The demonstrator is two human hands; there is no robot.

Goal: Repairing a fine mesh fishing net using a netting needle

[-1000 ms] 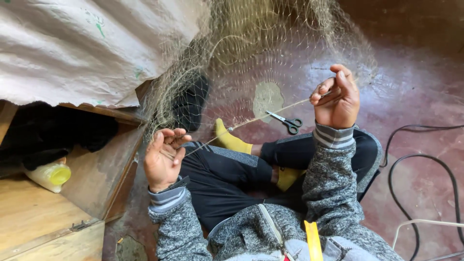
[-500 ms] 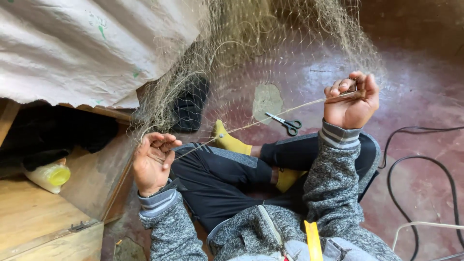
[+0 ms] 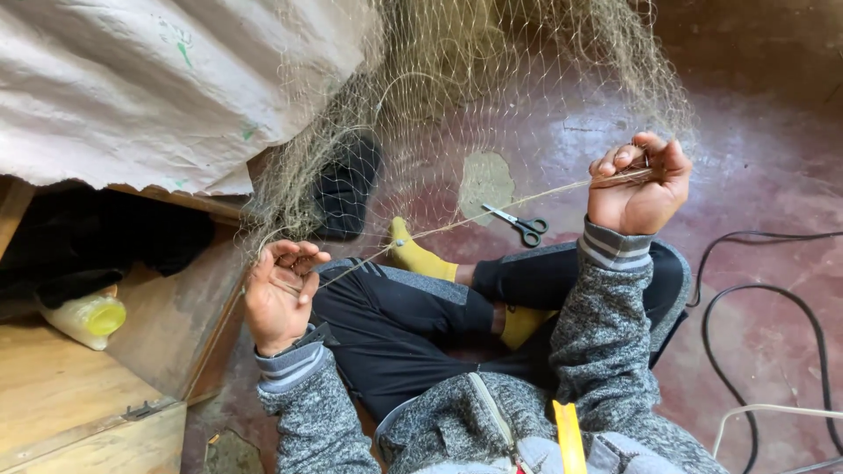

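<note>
Red floor — one scissors; two hands clamped on one net

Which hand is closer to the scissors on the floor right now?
The right hand. It is raised just above and right of the scissors, gripping the net's edge line. The left hand holds the line far across the legs, on the other side.
</note>
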